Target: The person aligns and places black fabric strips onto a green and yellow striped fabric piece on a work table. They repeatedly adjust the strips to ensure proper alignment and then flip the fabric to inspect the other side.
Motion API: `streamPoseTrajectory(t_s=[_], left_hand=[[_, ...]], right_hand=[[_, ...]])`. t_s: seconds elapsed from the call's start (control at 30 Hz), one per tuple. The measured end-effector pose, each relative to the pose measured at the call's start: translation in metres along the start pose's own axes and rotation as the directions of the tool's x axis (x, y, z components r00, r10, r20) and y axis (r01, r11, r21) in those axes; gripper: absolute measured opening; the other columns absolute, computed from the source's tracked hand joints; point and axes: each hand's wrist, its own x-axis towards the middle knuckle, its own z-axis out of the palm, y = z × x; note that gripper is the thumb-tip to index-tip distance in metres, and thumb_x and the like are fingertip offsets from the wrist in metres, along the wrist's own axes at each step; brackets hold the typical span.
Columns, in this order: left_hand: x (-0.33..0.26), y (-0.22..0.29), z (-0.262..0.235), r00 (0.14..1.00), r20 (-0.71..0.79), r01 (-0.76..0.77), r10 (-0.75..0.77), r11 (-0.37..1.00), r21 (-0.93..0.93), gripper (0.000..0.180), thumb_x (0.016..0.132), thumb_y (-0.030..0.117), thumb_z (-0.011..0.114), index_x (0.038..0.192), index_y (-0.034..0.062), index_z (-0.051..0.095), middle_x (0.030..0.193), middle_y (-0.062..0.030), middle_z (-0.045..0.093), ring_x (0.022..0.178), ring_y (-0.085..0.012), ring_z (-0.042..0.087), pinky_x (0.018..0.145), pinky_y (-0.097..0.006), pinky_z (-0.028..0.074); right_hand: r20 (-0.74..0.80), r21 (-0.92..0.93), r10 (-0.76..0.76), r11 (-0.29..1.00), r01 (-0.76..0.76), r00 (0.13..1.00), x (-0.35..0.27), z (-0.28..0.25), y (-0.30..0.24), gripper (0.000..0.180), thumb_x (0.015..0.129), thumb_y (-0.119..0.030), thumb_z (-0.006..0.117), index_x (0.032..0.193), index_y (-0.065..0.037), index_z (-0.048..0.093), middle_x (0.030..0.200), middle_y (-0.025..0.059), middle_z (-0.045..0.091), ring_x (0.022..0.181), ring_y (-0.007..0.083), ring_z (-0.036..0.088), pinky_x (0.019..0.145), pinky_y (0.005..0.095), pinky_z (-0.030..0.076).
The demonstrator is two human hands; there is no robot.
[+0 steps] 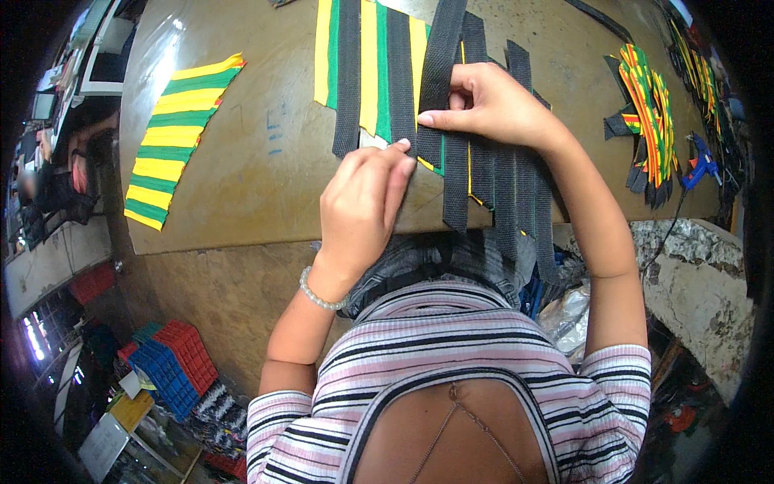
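Note:
Black webbing straps alternate with yellow and green fabric strips (369, 60) near the table's front edge. My right hand (500, 109) pinches a loose-looking black webbing strap (443, 52) between thumb and fingers, over the middle of the row. Close beside it, my left hand (359, 198) is closed, its thumb and fingertips pressed at the lower end of another black webbing strap (399, 77). How much of that end lies between the fingers is partly hidden. More black straps (504, 173) fan out below my right wrist and hang past the table edge.
On the brown table (274, 185), a yellow-and-green striped piece (184, 137) lies at the left. A bundle of coloured strips (649, 121) and a blue glue gun (702, 162) with a cord lie at the right. Blue and red crates (165, 375) stand at lower left. Another person (64, 177) sits at far left.

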Motion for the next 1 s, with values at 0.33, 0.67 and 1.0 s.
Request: streamPoseTrajectory(t_s=[0.33,0.67,1.0], left_hand=[[-0.008,-0.005,-0.009,0.995,0.087,-0.048,0.043,0.997,0.055,0.013,0.094,0.009,0.070,0.102,0.0000,0.066,0.107,-0.0123,0.075,0.086,-0.0263,0.067,0.074,-0.038,0.056],[0.000,-0.006,-0.023,0.956,0.129,0.280,-0.263,0.950,-0.139,0.016,0.105,0.013,0.057,0.104,-0.0013,0.064,0.106,-0.0127,0.077,0.086,-0.0146,0.068,0.078,-0.028,0.053],[0.033,-0.082,-0.085,0.734,0.668,-0.307,0.118,0.936,0.172,0.109,0.067,0.075,0.074,0.154,0.0150,0.046,0.164,-0.0129,0.035,0.153,-0.0399,0.025,0.124,-0.060,0.013]], right_hand=[[0.033,0.016,0.047,0.999,-0.048,0.998,-0.002,-0.002,-0.002,0.040,0.084,-0.037,0.084,0.084,-0.001,0.068,0.068,0.0025,0.063,0.062,0.0094,0.056,0.055,0.0272,0.045],[-0.098,0.696,-0.005,0.714,0.072,0.995,-0.018,-0.025,-0.021,0.017,0.101,-0.014,0.053,0.110,-0.002,0.063,0.099,0.0081,0.068,0.089,0.0125,0.067,0.076,0.0257,0.052],[-0.136,-0.624,-0.004,0.777,-0.082,0.991,-0.165,-0.012,-0.024,0.059,0.072,0.001,0.057,0.128,-0.015,0.069,0.117,0.0136,0.058,0.103,0.0339,0.058,0.094,0.0415,0.050]])
